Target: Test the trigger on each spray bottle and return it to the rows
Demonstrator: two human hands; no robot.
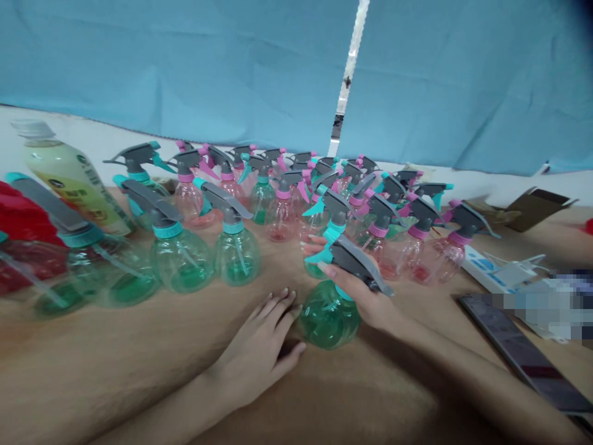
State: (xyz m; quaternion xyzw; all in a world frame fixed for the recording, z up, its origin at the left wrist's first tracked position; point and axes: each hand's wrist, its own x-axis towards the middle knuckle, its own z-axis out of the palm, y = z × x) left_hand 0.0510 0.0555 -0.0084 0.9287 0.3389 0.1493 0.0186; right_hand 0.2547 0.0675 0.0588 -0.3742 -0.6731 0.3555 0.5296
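spray bottles (236,256) crowd the table (430,303), with a phone (523,352) to their right

A round, green-tinted plastic spray bottle (328,316) is gripped in your right hand (365,298), your fingers wrapped around its neck below the grey trigger sprayer head (356,262). The bottle tilts, head leaning away from you and toward the right, with a teal collar (343,292) at the neck. Its clear body appears empty or nearly so, though the green tint makes that hard to confirm. Your open left hand (257,352) lies just beside the bottle, fingertips close to its body but apparently not touching.
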